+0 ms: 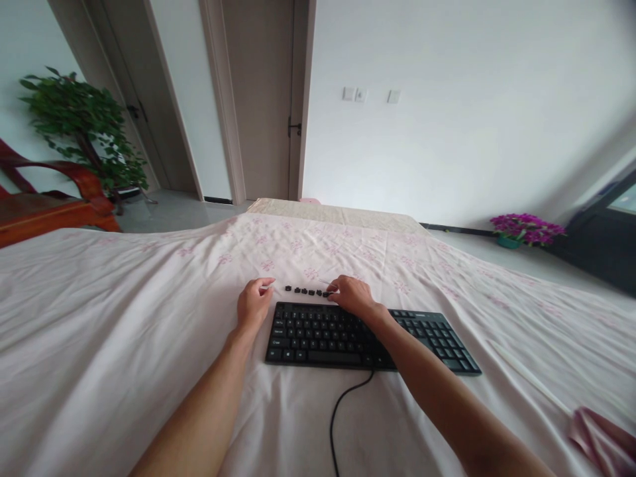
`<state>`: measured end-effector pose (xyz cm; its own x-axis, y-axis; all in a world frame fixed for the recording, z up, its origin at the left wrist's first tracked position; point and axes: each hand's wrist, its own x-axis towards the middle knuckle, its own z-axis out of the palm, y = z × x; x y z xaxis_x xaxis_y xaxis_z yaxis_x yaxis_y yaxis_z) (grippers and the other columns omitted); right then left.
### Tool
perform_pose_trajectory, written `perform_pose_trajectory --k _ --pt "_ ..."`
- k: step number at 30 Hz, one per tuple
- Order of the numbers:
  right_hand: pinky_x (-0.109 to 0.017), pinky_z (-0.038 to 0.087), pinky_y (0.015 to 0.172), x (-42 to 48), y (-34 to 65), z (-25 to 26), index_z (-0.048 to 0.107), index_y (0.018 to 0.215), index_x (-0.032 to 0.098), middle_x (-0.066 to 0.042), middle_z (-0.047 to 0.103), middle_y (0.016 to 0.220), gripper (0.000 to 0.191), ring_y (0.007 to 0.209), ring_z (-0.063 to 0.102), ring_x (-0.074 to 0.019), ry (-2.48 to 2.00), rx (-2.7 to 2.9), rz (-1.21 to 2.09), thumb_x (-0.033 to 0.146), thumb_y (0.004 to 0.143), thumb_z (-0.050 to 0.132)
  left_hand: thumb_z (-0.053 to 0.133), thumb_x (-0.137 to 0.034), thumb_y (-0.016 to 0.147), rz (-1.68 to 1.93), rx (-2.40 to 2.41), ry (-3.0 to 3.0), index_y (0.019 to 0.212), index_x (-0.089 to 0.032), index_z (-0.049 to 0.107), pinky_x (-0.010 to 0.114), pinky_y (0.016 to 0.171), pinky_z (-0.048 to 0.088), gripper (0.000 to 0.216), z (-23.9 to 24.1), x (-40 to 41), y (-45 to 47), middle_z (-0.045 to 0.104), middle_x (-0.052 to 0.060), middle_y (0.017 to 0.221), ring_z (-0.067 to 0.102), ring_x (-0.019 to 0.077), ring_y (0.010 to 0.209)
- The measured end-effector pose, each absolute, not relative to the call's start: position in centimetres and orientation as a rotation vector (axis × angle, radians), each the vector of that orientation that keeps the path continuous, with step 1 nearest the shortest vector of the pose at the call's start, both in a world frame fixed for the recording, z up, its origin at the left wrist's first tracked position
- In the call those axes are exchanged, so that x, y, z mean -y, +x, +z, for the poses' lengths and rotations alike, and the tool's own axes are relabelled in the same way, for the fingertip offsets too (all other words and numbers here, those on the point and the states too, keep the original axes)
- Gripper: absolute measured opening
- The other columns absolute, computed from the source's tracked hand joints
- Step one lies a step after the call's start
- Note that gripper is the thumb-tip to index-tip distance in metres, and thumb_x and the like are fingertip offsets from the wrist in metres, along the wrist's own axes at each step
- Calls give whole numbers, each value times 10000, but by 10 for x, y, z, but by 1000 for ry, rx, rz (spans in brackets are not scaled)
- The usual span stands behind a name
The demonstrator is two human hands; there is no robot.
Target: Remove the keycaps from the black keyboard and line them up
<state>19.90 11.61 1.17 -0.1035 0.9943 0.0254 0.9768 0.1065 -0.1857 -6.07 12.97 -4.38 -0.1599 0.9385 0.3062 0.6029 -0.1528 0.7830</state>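
A black keyboard lies on the cloth in front of me. Beyond its back edge runs a row of several small black keycaps. My left hand, left of that row, is closed in a pinch on a thin white stick; its exact kind is too small to tell. My right hand reaches over the keyboard to the row's right end. Its fingers are closed, with another thin white stick jutting out to the left, and the fingertips are at the last keycap.
A pale flowered cloth covers the broad surface. The keyboard's black cable curves toward me. At far right are a pale strip and pink fabric. A wooden chair and a leafy plant stand left.
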Motion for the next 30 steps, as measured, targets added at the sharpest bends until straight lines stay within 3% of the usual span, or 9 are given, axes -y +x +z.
perform_pose_trajectory --k 6,19,23,30 --pt "-283 413 769 -118 185 14 706 996 305 -17 641 1093 276 965 596 -209 -1877 2249 118 441 760 655 548 -254 784 1234 -1751 1734 991 -249 677 278 803 468 244 -45 -131 -61 683 10 1035 628 146 801" --pt "-289 404 767 -124 172 8 727 926 299 -17 659 1050 182 999 565 -228 -1861 2320 89 331 777 628 550 -259 788 1220 -1768 1749 994 -269 674 274 799 463 240 -45 -132 -61 680 -8 1035 624 140 798" --pt "-281 401 760 -121 175 11 721 951 287 -26 657 1048 212 981 574 -221 -1829 2260 108 380 785 627 550 -262 788 1214 -1769 1749 998 -267 674 282 803 464 244 -46 -131 -61 683 -5 1037 627 146 808" --pt "-260 399 728 -99 209 49 728 855 213 -45 658 873 559 809 599 -172 -1598 1945 265 501 957 260 540 -273 792 1193 -1762 1765 1020 -251 674 289 795 465 266 -47 -132 -62 683 14 1051 632 155 806"
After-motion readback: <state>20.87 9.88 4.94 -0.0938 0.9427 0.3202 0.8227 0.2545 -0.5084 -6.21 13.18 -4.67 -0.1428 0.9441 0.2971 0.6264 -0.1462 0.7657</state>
